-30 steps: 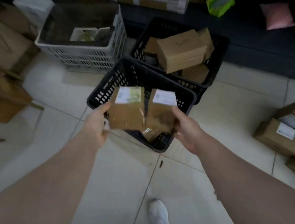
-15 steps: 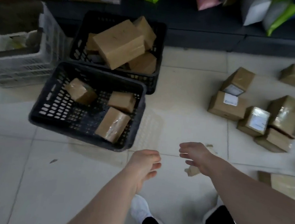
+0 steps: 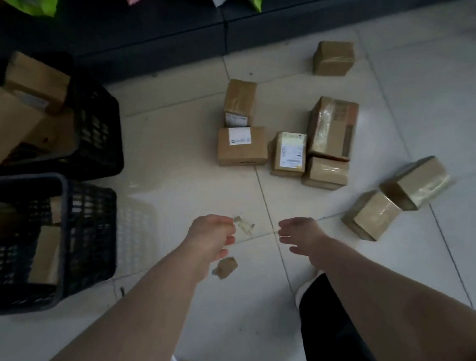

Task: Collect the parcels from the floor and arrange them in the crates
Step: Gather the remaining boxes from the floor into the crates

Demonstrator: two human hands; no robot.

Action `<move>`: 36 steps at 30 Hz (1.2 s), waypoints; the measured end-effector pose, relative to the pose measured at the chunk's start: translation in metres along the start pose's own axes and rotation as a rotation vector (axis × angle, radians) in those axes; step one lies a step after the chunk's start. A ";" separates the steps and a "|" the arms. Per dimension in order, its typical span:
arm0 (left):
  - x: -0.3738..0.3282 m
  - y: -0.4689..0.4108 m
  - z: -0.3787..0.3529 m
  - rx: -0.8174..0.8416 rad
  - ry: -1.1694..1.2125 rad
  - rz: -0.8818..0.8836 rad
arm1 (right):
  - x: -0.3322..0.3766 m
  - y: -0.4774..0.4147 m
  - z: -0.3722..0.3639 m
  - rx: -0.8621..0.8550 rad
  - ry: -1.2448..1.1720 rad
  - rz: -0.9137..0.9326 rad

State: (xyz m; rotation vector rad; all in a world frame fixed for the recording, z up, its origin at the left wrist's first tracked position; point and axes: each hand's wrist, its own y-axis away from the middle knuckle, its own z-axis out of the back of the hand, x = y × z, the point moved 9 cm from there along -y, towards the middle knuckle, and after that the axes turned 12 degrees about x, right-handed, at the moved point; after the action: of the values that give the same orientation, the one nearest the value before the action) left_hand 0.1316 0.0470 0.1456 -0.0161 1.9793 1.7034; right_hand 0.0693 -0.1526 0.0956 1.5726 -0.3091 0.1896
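Observation:
Several brown cardboard parcels lie on the tiled floor ahead: a labelled box (image 3: 242,145), a small labelled one (image 3: 289,154), a tall taped box (image 3: 333,127), and two more (image 3: 370,214) to the right. At the left stand two black crates: the near crate (image 3: 87,240) and the far crate (image 3: 97,131), both with parcels inside. My left hand (image 3: 211,236) hangs loosely curled over the floor and holds nothing. My right hand (image 3: 301,236) is empty with fingers apart, short of the parcels.
Two scraps of torn paper or tape (image 3: 225,266) lie on the tiles by my left hand. A dark low shelf (image 3: 158,31) with pink, green and white bags runs along the back. A lone parcel (image 3: 333,57) sits near it.
A second ago both hands held two parcels over the near crate. The parcels now lie in that crate, both hands are empty, and my view has swung right toward the parcels on the floor.

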 end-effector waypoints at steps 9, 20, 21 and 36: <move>-0.058 -0.100 -0.219 0.052 -0.190 0.119 | -0.025 -0.013 0.232 -0.173 -0.060 -0.050; -0.136 -0.183 -0.262 -0.094 -0.478 0.101 | 0.035 -0.058 0.325 -0.158 -0.181 0.092; -0.144 -0.191 -0.260 -0.107 -0.486 0.103 | 0.041 -0.064 0.328 -0.164 -0.196 0.087; -0.229 -0.382 -0.263 0.001 -0.603 0.052 | 0.128 -0.241 0.356 -0.279 -0.301 0.090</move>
State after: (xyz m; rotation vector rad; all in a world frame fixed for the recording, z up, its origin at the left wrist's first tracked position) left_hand 0.3598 -0.3484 -0.0971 0.4943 1.5341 1.5049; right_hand 0.2401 -0.5160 -0.1040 1.3094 -0.6162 -0.0224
